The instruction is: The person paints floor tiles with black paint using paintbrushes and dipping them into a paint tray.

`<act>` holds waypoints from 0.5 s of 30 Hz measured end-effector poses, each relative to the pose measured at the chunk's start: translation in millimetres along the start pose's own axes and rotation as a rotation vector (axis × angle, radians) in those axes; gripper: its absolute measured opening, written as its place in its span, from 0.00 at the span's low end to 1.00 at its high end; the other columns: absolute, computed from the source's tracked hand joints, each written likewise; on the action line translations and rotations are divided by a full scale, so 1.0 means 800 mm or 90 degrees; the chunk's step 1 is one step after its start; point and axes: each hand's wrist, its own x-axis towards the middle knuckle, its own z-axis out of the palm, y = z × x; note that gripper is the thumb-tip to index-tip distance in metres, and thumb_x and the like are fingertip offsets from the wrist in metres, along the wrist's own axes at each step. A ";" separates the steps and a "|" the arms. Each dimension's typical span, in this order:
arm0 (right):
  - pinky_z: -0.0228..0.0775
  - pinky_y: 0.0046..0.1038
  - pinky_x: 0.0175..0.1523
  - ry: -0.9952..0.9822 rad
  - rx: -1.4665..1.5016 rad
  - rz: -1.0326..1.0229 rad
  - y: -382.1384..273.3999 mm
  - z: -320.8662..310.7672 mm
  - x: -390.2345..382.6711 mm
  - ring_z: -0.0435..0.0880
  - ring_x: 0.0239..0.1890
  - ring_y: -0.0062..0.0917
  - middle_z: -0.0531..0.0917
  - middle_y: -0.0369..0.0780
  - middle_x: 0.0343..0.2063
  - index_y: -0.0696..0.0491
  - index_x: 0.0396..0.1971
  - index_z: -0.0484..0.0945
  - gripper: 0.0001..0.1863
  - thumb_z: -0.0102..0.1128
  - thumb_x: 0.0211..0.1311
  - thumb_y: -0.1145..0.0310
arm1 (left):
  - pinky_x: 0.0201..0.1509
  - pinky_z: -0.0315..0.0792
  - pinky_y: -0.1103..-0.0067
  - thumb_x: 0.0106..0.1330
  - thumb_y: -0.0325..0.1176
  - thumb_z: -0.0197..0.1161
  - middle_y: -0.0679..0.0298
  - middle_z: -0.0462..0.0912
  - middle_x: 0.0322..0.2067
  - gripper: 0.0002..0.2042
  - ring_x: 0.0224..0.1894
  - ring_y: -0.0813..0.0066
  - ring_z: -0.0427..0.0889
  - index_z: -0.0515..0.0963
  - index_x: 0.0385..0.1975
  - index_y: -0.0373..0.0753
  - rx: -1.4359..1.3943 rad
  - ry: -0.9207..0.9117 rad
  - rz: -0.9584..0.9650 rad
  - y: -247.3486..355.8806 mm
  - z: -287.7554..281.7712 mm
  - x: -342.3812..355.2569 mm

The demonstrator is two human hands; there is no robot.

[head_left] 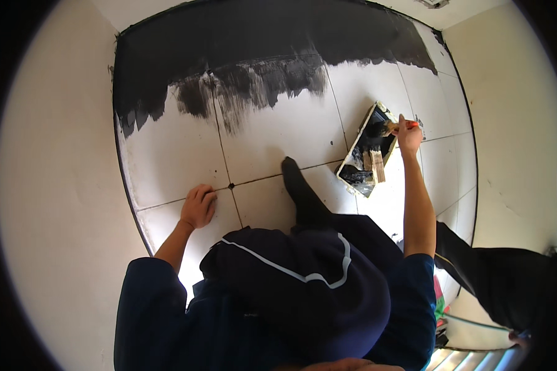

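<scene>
My right hand (410,136) is closed around the handle of a paintbrush (388,128), whose red end sticks out past my fingers. The brush's bristles are down in an open, tilted-looking tray (357,141) smeared with black coating. A short wooden block (377,166) leans over the tray's near side. On the left, my left hand (198,206) rests on the white tiled floor (278,130), fingers slightly bent and holding nothing. Black coating (260,37) covers the far part of the floor, with a ragged, streaky near edge.
My dark-covered foot (302,193) stands on the tiles between my hands. Pale walls rise at left (56,185) and right (507,136). At the lower right are a dark-clothed leg (501,272) and a thin green hose (473,321).
</scene>
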 end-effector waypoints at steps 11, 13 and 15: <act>0.88 0.27 0.37 0.058 0.340 0.159 0.051 -0.102 0.037 0.87 0.26 0.28 0.85 0.45 0.31 0.65 0.35 0.78 0.18 0.75 0.66 0.66 | 0.71 0.66 0.55 0.58 0.29 0.64 0.54 0.74 0.58 0.20 0.65 0.47 0.71 0.77 0.52 0.41 0.011 0.034 -0.013 -0.012 0.006 -0.004; 0.88 0.27 0.37 0.055 0.439 0.201 0.073 -0.095 0.011 0.86 0.26 0.30 0.84 0.44 0.32 0.64 0.36 0.76 0.16 0.74 0.67 0.68 | 0.71 0.64 0.57 0.60 0.29 0.64 0.53 0.75 0.60 0.21 0.65 0.47 0.71 0.76 0.55 0.40 0.095 0.153 -0.062 0.001 0.006 -0.011; 0.87 0.27 0.38 0.075 0.587 0.189 0.104 -0.075 -0.007 0.88 0.31 0.30 0.86 0.47 0.35 0.63 0.35 0.78 0.14 0.70 0.71 0.67 | 0.71 0.63 0.57 0.61 0.29 0.64 0.53 0.75 0.60 0.21 0.65 0.47 0.72 0.76 0.56 0.39 0.169 0.272 -0.082 -0.012 0.023 -0.012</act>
